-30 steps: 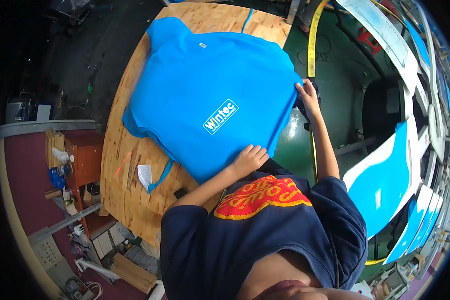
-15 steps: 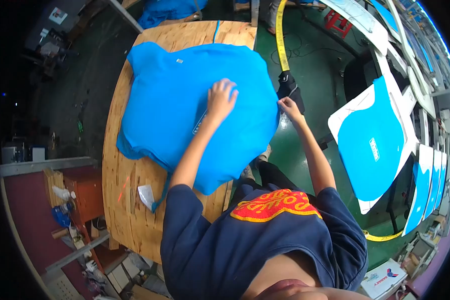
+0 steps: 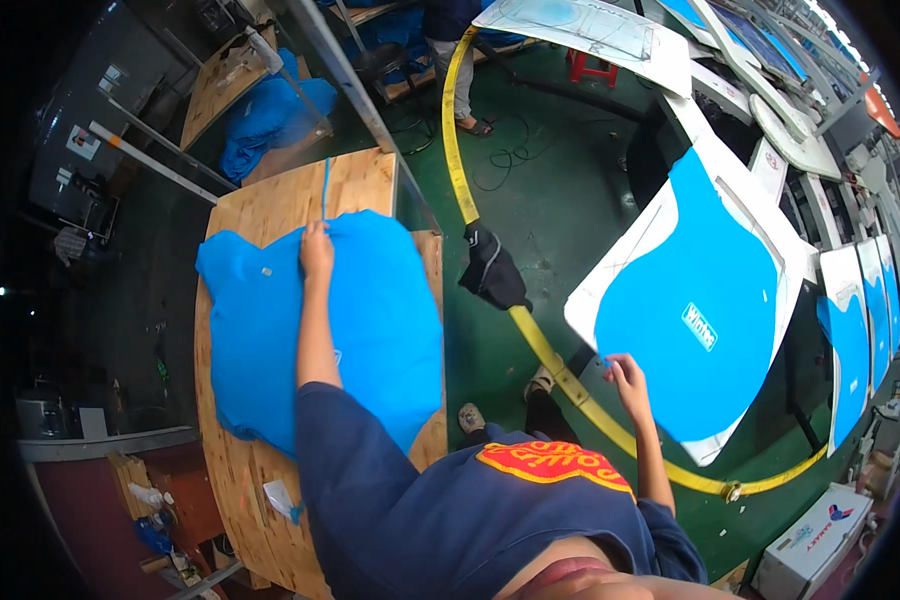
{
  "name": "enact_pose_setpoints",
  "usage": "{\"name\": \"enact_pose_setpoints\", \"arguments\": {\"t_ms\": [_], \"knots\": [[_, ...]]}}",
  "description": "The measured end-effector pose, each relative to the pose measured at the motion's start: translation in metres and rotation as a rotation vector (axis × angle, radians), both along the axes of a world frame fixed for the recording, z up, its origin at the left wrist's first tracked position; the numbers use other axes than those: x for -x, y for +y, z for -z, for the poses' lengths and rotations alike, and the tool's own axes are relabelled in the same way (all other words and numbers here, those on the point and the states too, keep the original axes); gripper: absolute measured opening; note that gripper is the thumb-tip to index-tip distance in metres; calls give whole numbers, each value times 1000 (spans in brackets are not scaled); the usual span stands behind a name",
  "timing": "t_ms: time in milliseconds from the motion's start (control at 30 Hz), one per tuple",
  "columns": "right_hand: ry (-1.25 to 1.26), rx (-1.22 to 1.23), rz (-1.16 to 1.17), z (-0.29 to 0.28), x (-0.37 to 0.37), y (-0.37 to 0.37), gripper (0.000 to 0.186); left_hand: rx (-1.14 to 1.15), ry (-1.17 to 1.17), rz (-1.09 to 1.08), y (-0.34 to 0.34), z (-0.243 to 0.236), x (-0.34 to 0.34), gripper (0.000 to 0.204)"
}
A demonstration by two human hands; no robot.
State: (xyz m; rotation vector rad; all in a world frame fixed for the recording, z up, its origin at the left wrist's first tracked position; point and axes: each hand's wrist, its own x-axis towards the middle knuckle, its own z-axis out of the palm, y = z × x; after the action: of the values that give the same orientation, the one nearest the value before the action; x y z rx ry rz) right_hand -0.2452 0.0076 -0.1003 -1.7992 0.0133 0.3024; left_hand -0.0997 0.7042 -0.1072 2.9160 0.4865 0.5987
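The right hand [image 3: 625, 378] had left the blue cloth pile [image 3: 385, 320] on the wooden table [image 3: 232, 500] — now, fingers narrow, it hung by the blue panel [image 3: 660, 300] on its white board [image 3: 592, 305] (holding anything, I couldn't tell), so attention spanned both. The left hand [image 3: 317, 250] lay bunched near the pile's far edge; green floor [image 3: 545, 215] opened between, crossed by a yellow rail [image 3: 453, 130].
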Motion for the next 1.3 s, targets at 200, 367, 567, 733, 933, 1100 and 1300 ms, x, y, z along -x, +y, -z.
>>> {"name": "enact_pose_setpoints", "arguments": {"t_ms": [200, 367, 567, 733, 933, 1100, 1300], "knots": [[84, 4, 243, -5, -47, -88, 17, -5, -94, -129, -72, -33, -34, 32], [-162, 396, 309, 9, -109, -155, 20, 41, -112, 451, -278, -17, -198, 29], [-69, 1009, 492, 31, -146, -230, 56, 1018, 997, 692, -618, 74, -359, 82], [-30, 1016, 448, 42, -142, -257, 66, 1780, 1072, 480, -764, 116, -433, 89], [-58, 926, 492, 51, -137, -264, 47, 1498, 609, 482, -804, 92, -478, 56], [-154, 595, 756, 24, -166, -292, 39, 1535, 363, 805, -831, -4, -419, 51], [-515, 356, 900, -41, -213, -336, 44, 980, 975, 1289, -798, -114, -236, 48]]}}
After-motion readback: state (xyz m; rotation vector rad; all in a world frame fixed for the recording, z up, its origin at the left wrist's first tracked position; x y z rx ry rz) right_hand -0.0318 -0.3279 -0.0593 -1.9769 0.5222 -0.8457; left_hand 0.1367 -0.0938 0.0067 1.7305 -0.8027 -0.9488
